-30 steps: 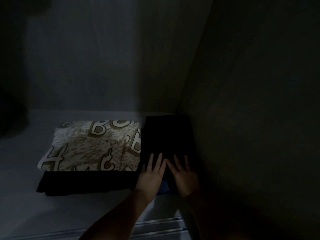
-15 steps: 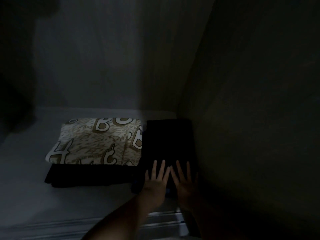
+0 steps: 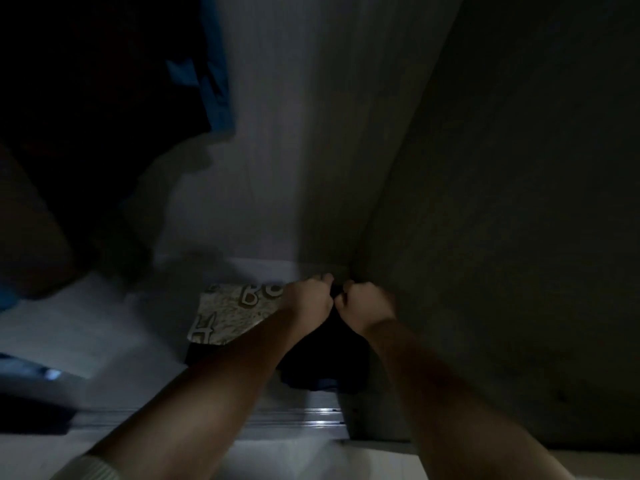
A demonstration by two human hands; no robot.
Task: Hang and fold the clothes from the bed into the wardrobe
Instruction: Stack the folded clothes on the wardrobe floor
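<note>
Head view shows my left hand and right hand side by side deep in the wardrobe's right rear corner, both with fingers curled, apparently bunching the far end of the dark folded garment lying against the right wall of the wardrobe floor. Just left of it sits a folded lettered cloth on a dark piece, and dark clothes hang at the upper left. So I judge some folding and hanging is done; the bed is out of view, so I cannot tell what remains.
</note>
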